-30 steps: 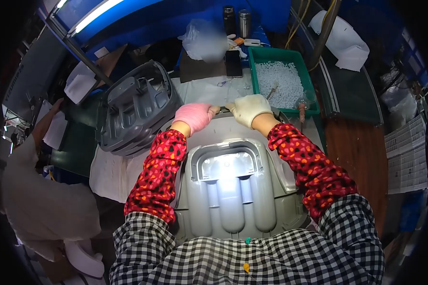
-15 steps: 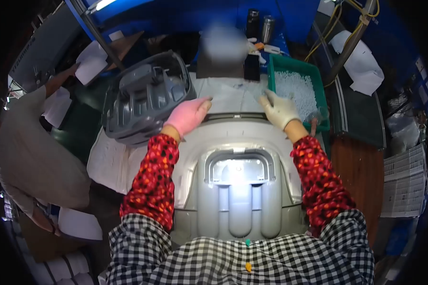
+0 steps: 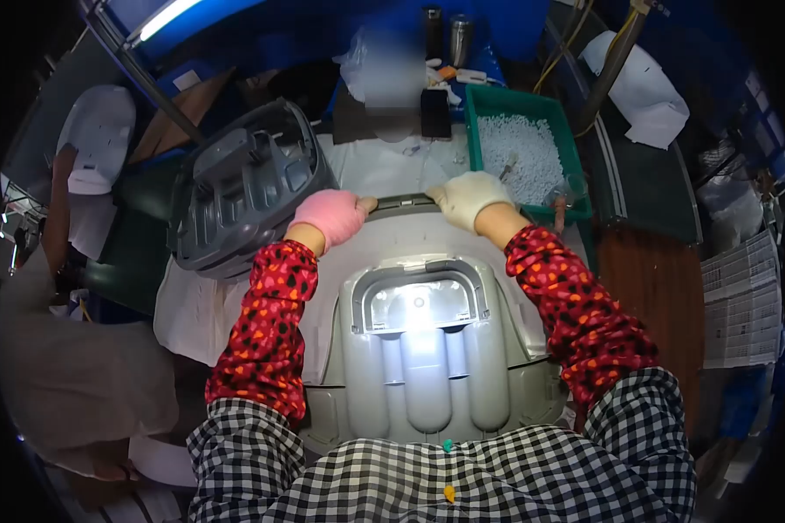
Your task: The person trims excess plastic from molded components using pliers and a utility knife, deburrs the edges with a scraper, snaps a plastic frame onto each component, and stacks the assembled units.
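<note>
A large grey moulded plastic shell point(image 3: 515, 349) lies in front of my body, with rounded ribs and a shiny recessed panel point(image 3: 423, 301) in its middle. My left hand point(image 3: 330, 218), in a pink glove, is closed on the left of the shell's far edge, its thumb pointing inward. My right hand point(image 3: 469, 200), in a white glove, is closed on that same edge farther right. Between the hands runs a dark strip point(image 3: 401, 202) along the edge. The undersides of both hands are hidden.
Left stands a dark grey moulded tub point(image 3: 244, 187) on white cloth. A green tray point(image 3: 576, 166) of small pale pieces is at the right, a clear cup point(image 3: 574, 187) in its corner. Beyond are a dark phone-like slab point(image 3: 436, 115) and two flasks point(image 3: 460, 39). A co-worker point(image 3: 78, 349) is at far left.
My right hand has come inward and its spread fingers have closed on the far edge. My left hand has closed there too. The co-worker's arm now reaches toward a white shell.
</note>
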A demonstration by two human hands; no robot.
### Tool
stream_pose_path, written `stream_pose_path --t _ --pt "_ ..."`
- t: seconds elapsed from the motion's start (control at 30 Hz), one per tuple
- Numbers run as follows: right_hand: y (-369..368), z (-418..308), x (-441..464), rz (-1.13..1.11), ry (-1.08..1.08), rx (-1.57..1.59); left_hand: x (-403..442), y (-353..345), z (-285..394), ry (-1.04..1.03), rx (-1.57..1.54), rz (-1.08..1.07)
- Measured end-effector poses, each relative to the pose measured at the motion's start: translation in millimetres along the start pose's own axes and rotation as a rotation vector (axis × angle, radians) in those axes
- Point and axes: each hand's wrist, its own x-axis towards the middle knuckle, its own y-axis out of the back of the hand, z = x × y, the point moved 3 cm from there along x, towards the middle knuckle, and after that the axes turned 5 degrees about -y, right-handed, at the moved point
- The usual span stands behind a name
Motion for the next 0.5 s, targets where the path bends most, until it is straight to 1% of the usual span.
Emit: stream_pose_path --t 0.03,0.1,0.13,0.17,0.23,0.27,0.3,0.37,0.4,0.43,0.5 --pt "6.1 -2.7 -11.5 0.036 -0.009 -0.01 1.3 0.4 1.0 0.0 0.025 -0.006" --pt "15.6 -5.4 -18.5 -0.017 -0.046 0.067 1.4 0.6 7.2 -0.042 0.099 0.016" --pt "18.3 -6.3 -16.8 -0.017 -0.044 0.067 1.3 1.4 9.4 0.011 0.089 -0.015" --pt "14.0 -7.3 -17.5 -0.047 -0.041 0.07 -0.8 -3.7 13.2 0.011 0.086 -0.03" --pt "17.0 -10.2 -16.0 -0.071 -0.045 0.071 8.6 -3.6 20.8 -0.042 -0.047 -0.059" --pt "19.0 -10.9 -13.0 -0.066 0.002 0.03 13.0 -5.5 24.6 -0.091 -0.031 -0.012" --pt "17.2 -15.2 -15.8 -0.078 0.049 -0.002 16.6 -6.7 25.0 -0.096 -0.039 -0.043" --pt "13.3 -16.7 -9.1 -0.141 0.039 0.023 15.9 -7.8 28.5 -0.055 -0.093 -0.017" --pt "10.4 -16.9 -5.5 -0.115 0.034 0.056 14.4 -3.9 29.8 -0.026 -0.114 -0.07" --pt "7.2 -19.8 -11.2 -0.119 0.035 0.06 10.3 -9.6 30.0 -0.024 -0.113 -0.075" --pt "19.5 -16.3 -16.5 -0.03 -0.074 0.121 11.5 -2.5 32.6 -0.052 -0.055 0.045"
